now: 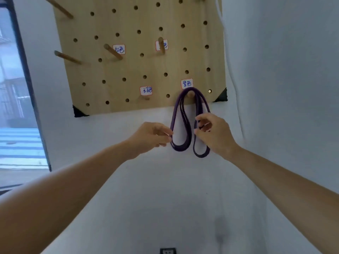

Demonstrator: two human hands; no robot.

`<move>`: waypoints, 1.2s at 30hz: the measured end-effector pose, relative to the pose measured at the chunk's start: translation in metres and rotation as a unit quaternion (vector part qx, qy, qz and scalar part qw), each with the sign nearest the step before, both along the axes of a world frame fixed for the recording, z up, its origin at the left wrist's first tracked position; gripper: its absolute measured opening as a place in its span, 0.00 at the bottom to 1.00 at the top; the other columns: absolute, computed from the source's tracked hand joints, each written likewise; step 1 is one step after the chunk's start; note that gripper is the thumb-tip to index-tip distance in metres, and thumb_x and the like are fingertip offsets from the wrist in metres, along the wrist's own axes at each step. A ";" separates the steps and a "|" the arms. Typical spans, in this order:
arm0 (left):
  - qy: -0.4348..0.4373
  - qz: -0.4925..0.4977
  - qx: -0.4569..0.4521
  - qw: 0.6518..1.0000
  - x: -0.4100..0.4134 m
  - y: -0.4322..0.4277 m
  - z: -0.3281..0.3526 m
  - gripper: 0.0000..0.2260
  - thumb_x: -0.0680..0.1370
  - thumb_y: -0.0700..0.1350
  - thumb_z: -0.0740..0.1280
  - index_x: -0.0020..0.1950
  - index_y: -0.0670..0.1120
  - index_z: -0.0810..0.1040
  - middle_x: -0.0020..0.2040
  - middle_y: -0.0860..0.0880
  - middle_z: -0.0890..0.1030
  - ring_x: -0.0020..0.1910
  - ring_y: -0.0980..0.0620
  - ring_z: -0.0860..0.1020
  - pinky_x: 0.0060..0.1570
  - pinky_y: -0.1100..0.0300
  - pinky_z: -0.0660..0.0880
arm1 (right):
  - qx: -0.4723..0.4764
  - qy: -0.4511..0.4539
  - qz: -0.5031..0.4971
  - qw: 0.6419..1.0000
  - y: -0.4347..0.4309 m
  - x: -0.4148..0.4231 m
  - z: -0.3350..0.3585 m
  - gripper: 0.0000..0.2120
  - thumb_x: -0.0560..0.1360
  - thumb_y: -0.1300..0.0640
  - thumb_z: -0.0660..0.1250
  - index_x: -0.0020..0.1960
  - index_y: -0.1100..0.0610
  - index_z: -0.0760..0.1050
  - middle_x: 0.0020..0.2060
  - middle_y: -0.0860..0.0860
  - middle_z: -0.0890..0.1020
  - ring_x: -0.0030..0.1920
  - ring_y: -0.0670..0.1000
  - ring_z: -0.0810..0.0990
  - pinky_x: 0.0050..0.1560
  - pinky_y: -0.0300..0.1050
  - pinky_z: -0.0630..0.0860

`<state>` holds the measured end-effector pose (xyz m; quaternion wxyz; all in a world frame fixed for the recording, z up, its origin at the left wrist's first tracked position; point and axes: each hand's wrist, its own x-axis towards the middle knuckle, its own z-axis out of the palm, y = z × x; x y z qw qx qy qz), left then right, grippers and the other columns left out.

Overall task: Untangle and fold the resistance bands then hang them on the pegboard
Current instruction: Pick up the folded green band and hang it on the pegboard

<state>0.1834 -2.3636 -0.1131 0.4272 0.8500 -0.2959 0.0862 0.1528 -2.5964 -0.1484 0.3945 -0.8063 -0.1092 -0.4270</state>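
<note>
A purple resistance band [185, 125], folded into loops, hangs over a wooden peg [190, 93] at the lower right of the wooden pegboard [139, 66]. Two loops droop below the board against the white wall. My left hand [150, 138] pinches the left loop at its outer strand. My right hand [214, 132] pinches the right loop between thumb and fingers. A handwritten label [187, 83] sits just above that peg.
Other wooden pegs [112, 51] stick out of the board, some beside handwritten labels [145, 90]. A window [16, 99] lies at the left. A wall corner runs down the right side. A wall socket [167, 251] shows at the bottom edge.
</note>
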 end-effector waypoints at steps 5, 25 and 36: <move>0.034 -0.023 0.051 0.998 -0.033 0.039 -0.076 0.06 0.76 0.39 0.74 0.52 0.46 0.85 0.42 0.47 0.86 0.40 0.55 0.83 0.46 0.60 0.79 | -0.102 0.158 0.087 0.978 0.028 -0.025 -0.071 0.03 0.75 0.57 0.75 0.48 0.55 0.83 0.41 0.46 0.84 0.38 0.41 0.80 0.42 0.33 0.76; 0.336 0.109 0.118 0.928 -0.114 0.186 -0.506 0.07 0.77 0.45 0.74 0.54 0.50 0.85 0.48 0.57 0.85 0.47 0.62 0.82 0.52 0.63 0.79 | -0.435 0.530 0.215 0.695 0.151 -0.023 -0.420 0.12 0.74 0.53 0.72 0.56 0.53 0.81 0.49 0.49 0.83 0.48 0.51 0.81 0.50 0.44 0.77; 0.308 0.191 0.160 0.918 -0.120 0.170 -0.666 0.18 0.78 0.54 0.70 0.67 0.52 0.78 0.62 0.53 0.79 0.60 0.51 0.76 0.56 0.56 0.74 | -0.305 0.621 0.220 0.687 0.172 -0.030 -0.591 0.26 0.74 0.51 0.75 0.70 0.52 0.74 0.64 0.53 0.78 0.66 0.53 0.75 0.66 0.46 0.71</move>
